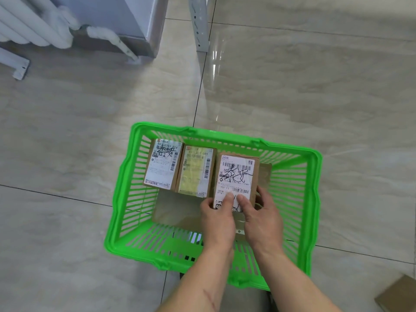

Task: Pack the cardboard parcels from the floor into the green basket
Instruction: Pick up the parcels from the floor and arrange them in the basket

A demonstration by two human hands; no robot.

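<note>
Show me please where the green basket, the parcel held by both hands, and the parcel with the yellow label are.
green basket (314, 154): head view, on its far right rim.
parcel held by both hands (236, 174): head view, on its white label.
parcel with the yellow label (193, 174): head view, on the yellow label.

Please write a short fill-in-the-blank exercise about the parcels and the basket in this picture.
1. The slatted green plastic basket holds ____ labelled cardboard parcels.
2. Both hands, left hand and right hand, grip the ____ parcel of the row.
3. One more brown cardboard parcel lies on the ____.

Missing words: three; rightmost; floor
</note>
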